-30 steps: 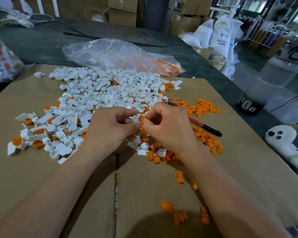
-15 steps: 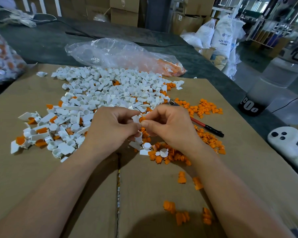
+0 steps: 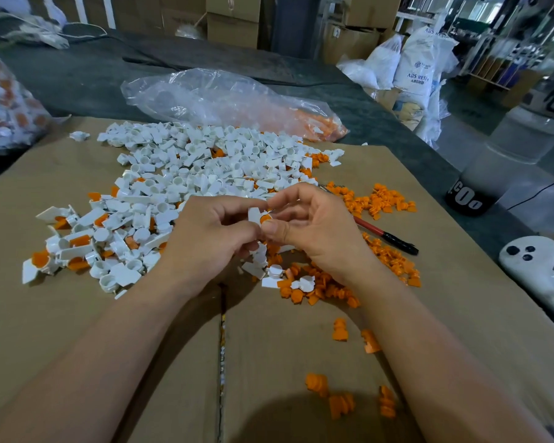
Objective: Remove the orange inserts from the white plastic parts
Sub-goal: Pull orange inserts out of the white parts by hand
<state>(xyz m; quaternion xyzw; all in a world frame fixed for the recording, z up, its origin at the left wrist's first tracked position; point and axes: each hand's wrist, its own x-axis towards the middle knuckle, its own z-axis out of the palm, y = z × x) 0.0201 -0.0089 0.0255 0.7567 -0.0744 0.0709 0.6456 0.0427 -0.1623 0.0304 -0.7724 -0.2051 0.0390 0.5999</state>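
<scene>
Both forearms ran off the bottom edge. Between them lay bare cardboard (image 3: 141,346) with a few loose orange inserts (image 3: 339,404). Above, the left hand (image 3: 211,231) pinched a white part (image 3: 254,215), its curled fingers hiding most of it. The right hand (image 3: 320,228) pinched the orange insert (image 3: 264,218) against that part, other fingers loosely fanned. A red-handled tool (image 3: 387,236) lay partly hidden behind the right hand. Beyond spread the pile of white parts (image 3: 205,167), then a clear bag (image 3: 224,97) at the cardboard's far edge.
</scene>
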